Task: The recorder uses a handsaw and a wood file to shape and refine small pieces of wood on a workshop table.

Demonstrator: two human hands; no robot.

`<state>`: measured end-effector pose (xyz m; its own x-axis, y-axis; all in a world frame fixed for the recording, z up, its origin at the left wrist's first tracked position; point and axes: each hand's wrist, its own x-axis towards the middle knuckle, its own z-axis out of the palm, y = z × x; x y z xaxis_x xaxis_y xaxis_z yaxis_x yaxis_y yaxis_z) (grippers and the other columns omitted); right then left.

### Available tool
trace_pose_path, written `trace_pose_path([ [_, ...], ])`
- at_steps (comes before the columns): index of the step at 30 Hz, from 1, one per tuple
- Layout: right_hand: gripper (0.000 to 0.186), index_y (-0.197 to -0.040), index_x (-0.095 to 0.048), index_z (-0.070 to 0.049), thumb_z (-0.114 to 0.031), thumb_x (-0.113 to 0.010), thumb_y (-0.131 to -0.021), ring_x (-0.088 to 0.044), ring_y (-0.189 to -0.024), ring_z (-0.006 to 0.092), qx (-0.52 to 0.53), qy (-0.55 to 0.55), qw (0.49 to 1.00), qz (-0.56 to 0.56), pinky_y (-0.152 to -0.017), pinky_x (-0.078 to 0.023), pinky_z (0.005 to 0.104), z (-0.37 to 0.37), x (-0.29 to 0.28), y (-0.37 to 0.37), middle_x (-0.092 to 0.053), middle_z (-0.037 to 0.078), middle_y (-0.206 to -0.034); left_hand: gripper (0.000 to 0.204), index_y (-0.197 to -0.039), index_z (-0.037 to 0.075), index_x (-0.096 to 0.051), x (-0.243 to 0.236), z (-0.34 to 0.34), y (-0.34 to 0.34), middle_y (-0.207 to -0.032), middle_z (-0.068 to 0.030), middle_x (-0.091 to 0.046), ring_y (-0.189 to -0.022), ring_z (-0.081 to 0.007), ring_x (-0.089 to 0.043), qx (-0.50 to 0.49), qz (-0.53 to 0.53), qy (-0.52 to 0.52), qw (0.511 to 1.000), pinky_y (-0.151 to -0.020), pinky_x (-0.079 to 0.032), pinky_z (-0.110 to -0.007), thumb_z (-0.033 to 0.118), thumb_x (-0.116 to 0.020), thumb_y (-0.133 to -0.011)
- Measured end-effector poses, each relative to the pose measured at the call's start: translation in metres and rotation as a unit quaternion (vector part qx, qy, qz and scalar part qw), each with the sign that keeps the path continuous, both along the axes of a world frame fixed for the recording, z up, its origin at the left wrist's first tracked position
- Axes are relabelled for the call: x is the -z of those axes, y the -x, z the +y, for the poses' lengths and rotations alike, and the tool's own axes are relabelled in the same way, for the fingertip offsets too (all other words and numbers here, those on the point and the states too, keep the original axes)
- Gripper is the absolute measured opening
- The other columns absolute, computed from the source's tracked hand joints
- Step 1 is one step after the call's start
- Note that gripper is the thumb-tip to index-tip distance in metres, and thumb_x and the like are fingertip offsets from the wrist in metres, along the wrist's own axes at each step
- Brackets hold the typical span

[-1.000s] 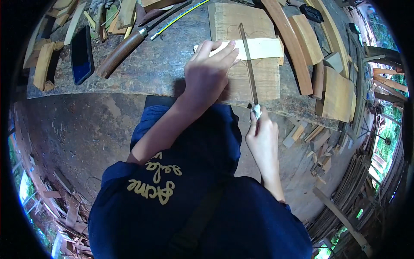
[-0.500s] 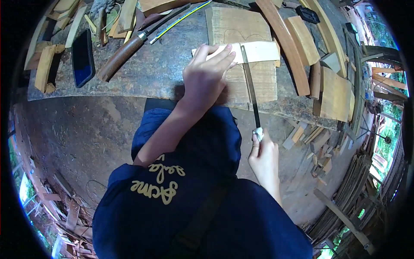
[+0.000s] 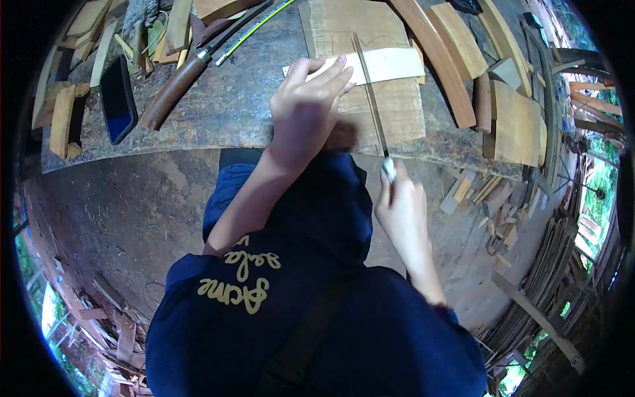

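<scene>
From up here I see my left hand (image 3: 305, 109) lying flat, fingers spread and pressing down on a pale wooden strip (image 3: 380, 65) that runs crosswise over a larger wooden board (image 3: 390, 112) on the counter (image 3: 225, 109). The fingertips reach onto the strip's near end; nothing is pinched there, it is a flat hold.

My right hand (image 3: 400, 212) sits just off the counter's near edge, its grip closed around the light-coloured handle of a long thin file (image 3: 369, 86). The blade runs away from that grip, up across the board and over the strip, passing just beside the left fingertips. I think the blade rests on the strip's surface, though from this angle I cannot be sure it touches.

Beyond the left hand, farther along the counter, lies a dark phone (image 3: 119, 99) face up, and between it and the board a long tool with a brown wooden handle (image 3: 175, 89), slanting. A yellow-striped rod (image 3: 254, 26) lies just above it. On the far side of the file's grip, curved wooden pieces (image 3: 443, 66) and flat offcuts (image 3: 512, 122) are stacked near the board's edge. Scraps of wood (image 3: 483, 198) litter the ground beyond the right hand.
</scene>
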<state>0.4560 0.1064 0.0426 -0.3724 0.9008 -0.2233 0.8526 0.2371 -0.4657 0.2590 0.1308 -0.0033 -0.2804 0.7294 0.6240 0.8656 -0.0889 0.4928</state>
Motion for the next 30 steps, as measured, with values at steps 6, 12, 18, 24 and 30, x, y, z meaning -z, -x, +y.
trace_pose_path([
  [6, 0.014, -0.100, -0.055, 0.002, -0.010, -0.055, -0.093, -0.063, -0.070, 0.0502, 0.004, 0.024, 1.000, -0.012, -0.064, -0.050, 0.0573, -0.011, -0.004, -0.012, -0.061, 0.031, -0.069, 0.025, -0.103, 0.013, -0.078, -0.003, -0.003, 0.000, -0.107, -0.0035, -0.074, -0.098, -0.0204, -0.067, -0.025, -0.009, 0.023, 0.999, -0.085, -0.055, -0.031, 0.011, -0.073, -0.078],
  [12, 0.009, -0.099, -0.056, -0.001, -0.006, -0.055, -0.093, -0.064, -0.064, 0.0443, 0.022, -0.024, 0.996, 0.077, -0.057, -0.049, 0.0496, 0.003, -0.008, -0.021, -0.061, 0.024, -0.066, 0.025, -0.105, 0.014, -0.077, -0.005, -0.002, 0.001, -0.108, -0.0036, -0.074, -0.102, -0.0203, -0.066, -0.034, -0.041, 0.041, 0.998, -0.087, -0.054, -0.030, 0.012, -0.072, -0.080],
  [18, 0.017, -0.106, -0.058, 0.003, -0.013, -0.052, -0.101, -0.049, -0.054, 0.0058, 0.169, -0.103, 0.928, 0.316, -0.049, -0.036, 0.0224, 0.008, 0.001, -0.024, -0.054, 0.001, -0.064, 0.038, -0.114, 0.014, -0.074, -0.011, -0.020, 0.026, -0.125, -0.0075, -0.067, -0.112, -0.0249, -0.062, 0.044, -0.083, 0.087, 0.992, -0.100, -0.048, -0.037, 0.018, -0.078, -0.076],
  [24, 0.020, -0.098, -0.053, -0.003, -0.021, -0.049, -0.105, -0.037, -0.047, 0.0030, 0.252, -0.057, 0.846, 0.465, -0.040, -0.025, 0.0203, 0.044, 0.035, -0.033, -0.047, -0.002, -0.063, 0.058, -0.127, 0.015, -0.067, -0.017, -0.056, 0.054, -0.142, -0.0090, -0.054, -0.134, -0.0288, -0.047, 0.124, -0.007, 0.203, 0.971, -0.114, -0.030, -0.055, 0.022, -0.079, -0.071],
  [30, 0.027, -0.103, -0.049, -0.005, -0.032, -0.046, -0.106, -0.034, -0.039, 0.0069, 0.288, 0.042, 0.792, 0.536, -0.034, -0.026, 0.0221, 0.064, 0.041, -0.037, -0.045, 0.002, -0.061, 0.047, -0.121, 0.013, -0.069, 0.007, -0.062, 0.061, -0.130, -0.0086, -0.061, -0.120, -0.0281, -0.058, 0.112, 0.016, 0.115, 0.987, -0.106, -0.042, -0.051, 0.017, -0.075, -0.074],
])
